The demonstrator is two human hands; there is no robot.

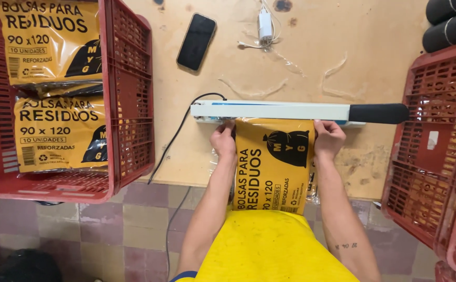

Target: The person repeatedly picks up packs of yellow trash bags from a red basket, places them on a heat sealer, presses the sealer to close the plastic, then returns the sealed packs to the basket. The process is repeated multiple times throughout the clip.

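A flat yellow packet with black print (273,166) lies on the wooden table in front of me, its far end under the white bar of a heat sealer (269,110) with a black handle (378,113). My left hand (223,140) grips the packet's far left corner just below the bar. My right hand (328,138) grips the far right corner. The sealer's arm is lowered onto the packet's edge.
A red plastic crate (131,99) at left holds two similar yellow packets. Another red crate (426,151) stands at right, with black rolls (449,23) behind it. A black phone (196,41), a white charger (265,23) and thin plastic strips (254,91) lie beyond the sealer. The sealer's black cable (173,141) hangs off the table edge.
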